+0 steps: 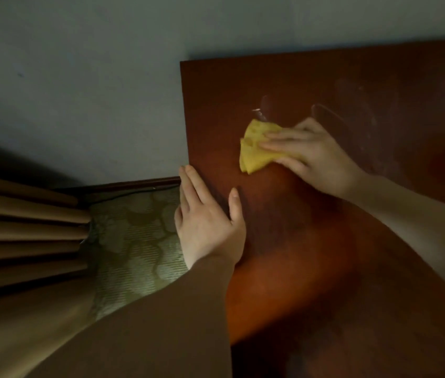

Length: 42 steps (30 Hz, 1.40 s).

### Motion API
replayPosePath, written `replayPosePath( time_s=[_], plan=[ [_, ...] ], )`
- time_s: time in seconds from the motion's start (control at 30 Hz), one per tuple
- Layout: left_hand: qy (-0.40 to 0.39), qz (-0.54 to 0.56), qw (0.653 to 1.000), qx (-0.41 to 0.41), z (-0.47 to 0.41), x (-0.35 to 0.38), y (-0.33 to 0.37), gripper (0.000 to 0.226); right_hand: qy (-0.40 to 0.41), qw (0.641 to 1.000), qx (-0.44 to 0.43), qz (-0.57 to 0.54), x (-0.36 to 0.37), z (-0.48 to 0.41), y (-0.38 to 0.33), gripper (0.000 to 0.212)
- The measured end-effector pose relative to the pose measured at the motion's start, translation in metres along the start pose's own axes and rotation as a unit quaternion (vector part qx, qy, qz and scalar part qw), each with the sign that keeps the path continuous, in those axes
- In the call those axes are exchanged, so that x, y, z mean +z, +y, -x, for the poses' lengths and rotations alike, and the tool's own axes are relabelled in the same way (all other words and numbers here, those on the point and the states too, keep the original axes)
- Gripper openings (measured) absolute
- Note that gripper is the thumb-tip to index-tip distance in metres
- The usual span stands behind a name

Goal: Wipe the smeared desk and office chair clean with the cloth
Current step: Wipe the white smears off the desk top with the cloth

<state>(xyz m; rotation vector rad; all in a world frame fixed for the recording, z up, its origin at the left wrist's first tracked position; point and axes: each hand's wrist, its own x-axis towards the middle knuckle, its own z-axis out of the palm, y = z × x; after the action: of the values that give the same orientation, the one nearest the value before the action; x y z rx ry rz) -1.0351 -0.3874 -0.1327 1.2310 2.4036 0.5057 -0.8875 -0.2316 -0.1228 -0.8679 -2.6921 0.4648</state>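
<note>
The reddish-brown desk (pixel 311 241) fills the right half of the head view, and pale smears (pixel 352 110) streak its far part. A folded yellow cloth (pixel 254 148) lies on the desk near its left edge. My right hand (pixel 314 156) presses the cloth down, fingers laid over it and thumb tucked at its near side. Flat on the desk's left edge rests my left hand (pixel 207 216), its fingers straight and together. No office chair is in view.
A pale wall (pixel 79 77) runs behind and left of the desk. Brown pleated curtains (pixel 25 230) hang at the left. Patterned green carpet (pixel 134 241) and a dark skirting board (pixel 134 184) show beside the desk.
</note>
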Motion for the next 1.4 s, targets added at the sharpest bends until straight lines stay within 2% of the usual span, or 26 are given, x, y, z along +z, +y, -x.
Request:
replayPosePath(
  time_s=[0.2,0.3,0.37,0.5,0.57,0.87,1.07,1.13,1.27,1.4],
  plan=[
    [0.005,0.002,1.000,-0.007,-0.001,0.000,0.001,0.087,0.106,0.985,0.130,0.030,0.014,-0.069,-0.001,0.033],
    [0.004,0.002,1.000,-0.010,-0.001,-0.001,0.001,0.088,0.124,0.965,0.223,0.052,0.023,-0.086,-0.012,0.035],
    [0.004,0.000,1.000,-0.009,-0.001,-0.001,0.002,0.086,0.127,0.962,0.235,0.049,0.026,-0.081,-0.022,0.035],
    [0.002,-0.003,1.000,-0.014,-0.001,-0.003,0.003,0.078,0.133,0.975,0.174,0.031,0.030,-0.038,-0.042,0.033],
    [0.000,-0.003,1.000,-0.011,-0.001,-0.003,0.004,0.074,0.151,0.973,0.174,0.019,0.032,-0.008,-0.054,0.033],
    [0.003,-0.005,1.000,0.004,-0.001,-0.003,0.001,0.074,0.210,0.926,0.312,0.023,0.036,0.132,-0.114,0.033],
    [0.009,-0.019,1.000,0.004,-0.002,0.000,-0.003,0.073,0.236,0.868,0.429,0.085,0.012,0.197,-0.079,0.031],
    [0.009,-0.018,1.000,0.006,-0.003,0.002,-0.005,0.073,0.245,0.836,0.481,0.095,-0.003,0.206,-0.058,0.032],
    [0.008,-0.022,1.000,0.010,-0.002,0.002,-0.003,0.074,0.273,0.762,0.582,0.082,-0.028,0.194,-0.018,0.036],
    [0.012,-0.019,1.000,0.015,0.000,0.001,0.001,0.074,0.281,0.706,0.644,0.090,-0.036,0.156,0.003,0.038]
  ],
)
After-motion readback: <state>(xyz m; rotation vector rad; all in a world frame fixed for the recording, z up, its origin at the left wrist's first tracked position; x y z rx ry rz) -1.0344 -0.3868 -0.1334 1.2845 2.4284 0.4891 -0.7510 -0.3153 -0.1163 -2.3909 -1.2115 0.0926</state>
